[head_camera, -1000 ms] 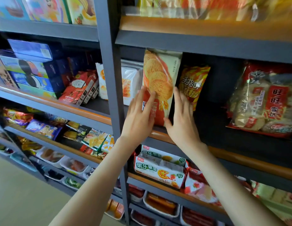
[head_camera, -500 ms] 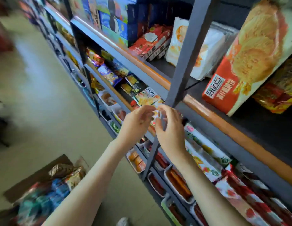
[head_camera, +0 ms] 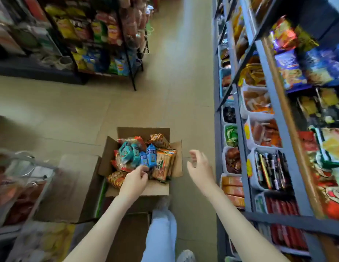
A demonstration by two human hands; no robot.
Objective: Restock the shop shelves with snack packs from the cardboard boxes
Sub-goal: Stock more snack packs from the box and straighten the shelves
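An open cardboard box (head_camera: 157, 188) sits on the floor below me, full of snack packs: blue packs (head_camera: 151, 156), teal packs (head_camera: 127, 152) and orange cracker packs (head_camera: 163, 165). My left hand (head_camera: 135, 179) hovers over the box's near side, fingers loosely curled, fingertips close to a blue pack, holding nothing that I can see. My right hand (head_camera: 199, 168) hangs open in the air to the right of the box, empty. The grey shop shelves (head_camera: 274, 103) with snack trays run along my right.
A flattened cardboard box (head_camera: 74, 186) lies left of the open one. A wire basket of packs (head_camera: 23, 186) stands at the far left. Another snack rack (head_camera: 100, 40) stands across the aisle. My leg and shoes (head_camera: 161, 229) are just behind the box.
Both hands left the biscuit pack standing on the shelf and dropped away. My view swung from the shelf down to the floor, and the hands now reach over the box.
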